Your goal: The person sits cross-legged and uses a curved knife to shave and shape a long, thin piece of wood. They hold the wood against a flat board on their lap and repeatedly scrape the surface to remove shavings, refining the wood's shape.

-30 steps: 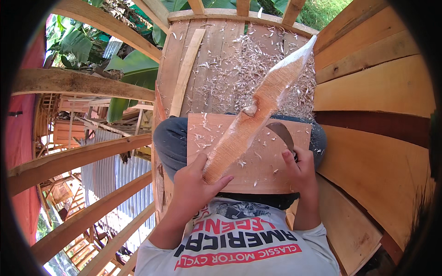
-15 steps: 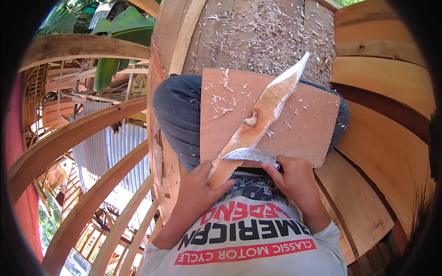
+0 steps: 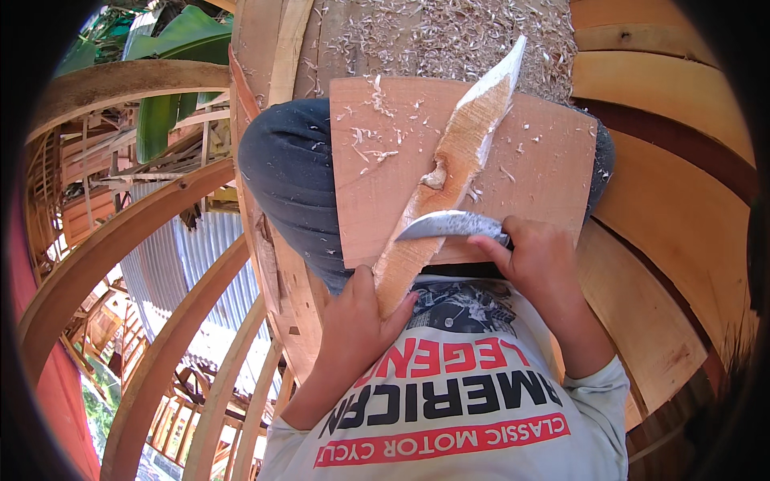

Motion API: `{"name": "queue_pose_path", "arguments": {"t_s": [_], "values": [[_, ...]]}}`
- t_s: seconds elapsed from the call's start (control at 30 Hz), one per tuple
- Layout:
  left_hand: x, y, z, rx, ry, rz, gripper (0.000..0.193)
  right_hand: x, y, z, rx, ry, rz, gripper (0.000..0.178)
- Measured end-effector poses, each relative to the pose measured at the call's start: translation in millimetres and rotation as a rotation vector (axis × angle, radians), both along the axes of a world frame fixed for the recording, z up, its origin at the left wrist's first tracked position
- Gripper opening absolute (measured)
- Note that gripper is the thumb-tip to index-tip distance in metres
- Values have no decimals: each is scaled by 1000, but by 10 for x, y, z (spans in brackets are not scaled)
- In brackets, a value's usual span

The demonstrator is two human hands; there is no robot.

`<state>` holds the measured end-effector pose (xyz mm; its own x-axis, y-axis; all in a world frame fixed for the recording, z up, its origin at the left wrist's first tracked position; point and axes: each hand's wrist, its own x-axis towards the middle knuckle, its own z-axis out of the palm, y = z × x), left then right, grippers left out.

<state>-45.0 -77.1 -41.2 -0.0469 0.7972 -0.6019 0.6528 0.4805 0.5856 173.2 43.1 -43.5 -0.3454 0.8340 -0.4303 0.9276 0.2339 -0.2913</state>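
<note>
A long, roughly carved piece of wood (image 3: 461, 156) with a pale pointed far end lies slantwise over a flat wooden board (image 3: 545, 176) on my lap. My left hand (image 3: 358, 321) is closed around its near end, thumb on the right side. My right hand (image 3: 539, 255) grips a knife (image 3: 453, 225) with a curved grey blade; most of the handle is hidden in the fist. The blade points left and crosses over the lower part of the carved wood, below a knotty notch. Whether its edge touches the wood I cannot tell.
Curled wood shavings (image 3: 449, 40) cover the planks beyond the board, and a few lie on the board itself. Curved wooden slats (image 3: 666, 152) rise at the right. At the left are wooden rails (image 3: 120, 232), with corrugated metal sheets (image 3: 192, 256) beyond them.
The view has shifted, so the board and carved wood appear higher. My right hand and the knife sit slightly farther right and up along the wood. Both grips stay the same.
</note>
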Motion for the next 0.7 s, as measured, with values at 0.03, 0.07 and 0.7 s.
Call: {"name": "queue_pose_path", "arguments": {"t_s": [0.03, 0.07, 0.7], "values": [[2, -26, -4, -24, -6, -5, 47, 59, 114, -15, 38, -55, -25, 56], [2, -46, -4, -44, -8, -5, 47, 82, 179, -14, 80, -106, -44, 56], [17, -111, -96, -41, -91, 73, 50, -25, -73, -26, 28, 37, 75, 58]]}}
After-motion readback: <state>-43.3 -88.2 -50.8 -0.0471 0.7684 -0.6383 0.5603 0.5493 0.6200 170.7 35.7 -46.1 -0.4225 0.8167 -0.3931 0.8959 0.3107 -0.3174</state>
